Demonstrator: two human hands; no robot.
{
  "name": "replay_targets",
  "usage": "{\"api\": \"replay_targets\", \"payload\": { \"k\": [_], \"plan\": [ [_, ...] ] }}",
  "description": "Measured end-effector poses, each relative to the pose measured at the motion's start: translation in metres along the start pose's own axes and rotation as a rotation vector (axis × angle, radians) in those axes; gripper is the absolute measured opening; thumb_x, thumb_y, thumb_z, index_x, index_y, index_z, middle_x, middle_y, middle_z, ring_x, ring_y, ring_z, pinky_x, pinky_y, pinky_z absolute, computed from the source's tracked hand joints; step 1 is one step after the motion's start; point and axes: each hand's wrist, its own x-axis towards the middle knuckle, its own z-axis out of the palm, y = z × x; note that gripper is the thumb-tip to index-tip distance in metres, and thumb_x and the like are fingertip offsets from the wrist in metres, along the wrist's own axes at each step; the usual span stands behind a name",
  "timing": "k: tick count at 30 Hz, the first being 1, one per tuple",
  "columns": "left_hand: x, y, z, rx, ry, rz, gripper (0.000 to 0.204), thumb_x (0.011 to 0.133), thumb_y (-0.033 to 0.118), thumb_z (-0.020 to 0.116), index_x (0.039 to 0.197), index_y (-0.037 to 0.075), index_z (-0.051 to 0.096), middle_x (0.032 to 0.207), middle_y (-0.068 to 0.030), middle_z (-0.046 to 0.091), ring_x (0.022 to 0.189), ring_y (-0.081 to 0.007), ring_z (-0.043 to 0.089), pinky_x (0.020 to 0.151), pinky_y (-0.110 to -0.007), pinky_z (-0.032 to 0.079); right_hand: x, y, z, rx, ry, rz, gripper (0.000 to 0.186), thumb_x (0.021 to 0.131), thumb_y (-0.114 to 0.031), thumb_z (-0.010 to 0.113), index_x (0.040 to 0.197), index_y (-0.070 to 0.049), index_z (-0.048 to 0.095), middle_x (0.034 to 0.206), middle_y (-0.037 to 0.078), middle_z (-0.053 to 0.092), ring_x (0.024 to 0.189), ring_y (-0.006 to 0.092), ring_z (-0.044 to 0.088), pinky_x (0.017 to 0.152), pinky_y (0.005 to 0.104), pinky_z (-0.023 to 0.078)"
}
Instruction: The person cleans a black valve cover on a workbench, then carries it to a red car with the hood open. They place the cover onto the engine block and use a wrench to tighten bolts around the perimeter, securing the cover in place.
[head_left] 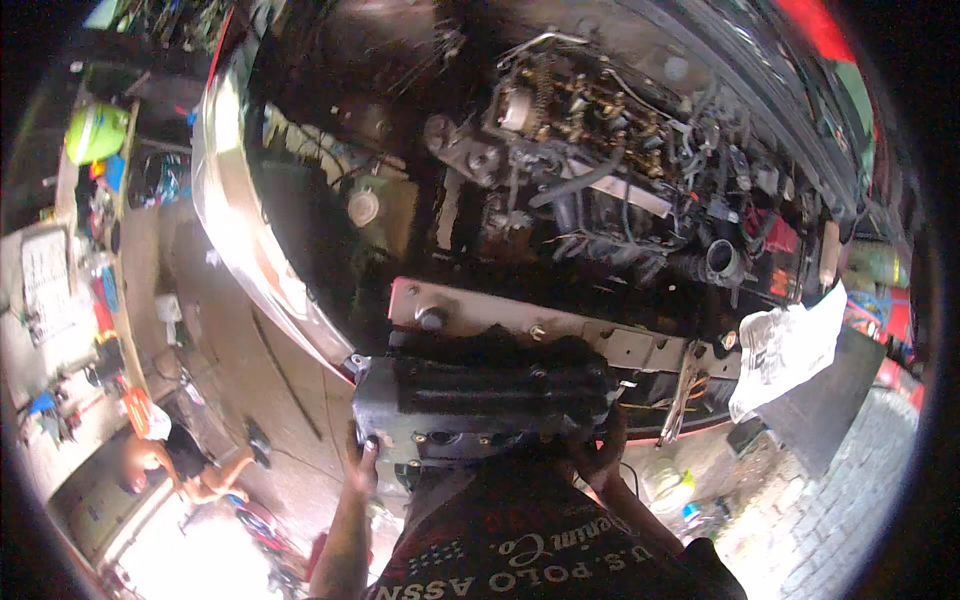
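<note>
Close against my torso I hold a black engine valve cover (480, 400), long and moulded, with small brass-coloured fittings along its near side. My left hand (367, 462) grips its left end, thumb on the near face. At the right end my right hand (603, 452) is closed on the cover, its fingers partly in shadow. Beyond it, across the front panel (490, 318) of the car, the engine (595, 115) sits with its top uncovered, showing the timing chain side and camshafts. Hoses and an open round pipe (722, 260) lie nearer than the engine head.
A white headlamp and fender edge (250, 220) curves along the left. Paper sheets (790, 350) hang over the right fender, near a bundle of wires (683, 395). A person (185, 465) sits low at the left, beside a cluttered bench (120, 300). Paving (850, 500) lies at the right.
</note>
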Motion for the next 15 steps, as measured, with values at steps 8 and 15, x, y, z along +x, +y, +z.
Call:
{"api": "replay_targets", "payload": {
  "k": [8, 15],
  "plan": [
    [0.005, 0.042, 0.010, 0.108, -0.105, -0.014, 0.087, 0.088, 0.054, 0.066, 0.140, -0.007, 0.031, 0.129, -0.0197, 0.052, 0.119, -0.0246, 0.051, 0.101, -0.039, 0.042, -0.007, 0.014, 0.002, -0.053, 0.009, -0.037, 0.066, 0.086, -0.004, 0.066, 0.142, 0.003, 0.033, 0.129, 0.015, 0.052, 0.115, 0.0210, 0.054, 0.090, 0.0333, 0.050],
    [0.009, 0.020, 0.003, 0.155, -0.073, 0.010, 0.108, 0.086, 0.063, 0.064, 0.148, -0.013, 0.019, 0.142, -0.0267, 0.043, 0.132, -0.0292, 0.043, 0.109, -0.039, 0.035, -0.014, 0.019, -0.001, -0.342, -0.015, -0.264, 0.065, 0.085, -0.009, 0.071, 0.139, 0.001, 0.036, 0.124, 0.013, 0.055, 0.114, 0.0214, 0.054, 0.092, 0.0351, 0.049]
  ]
}}
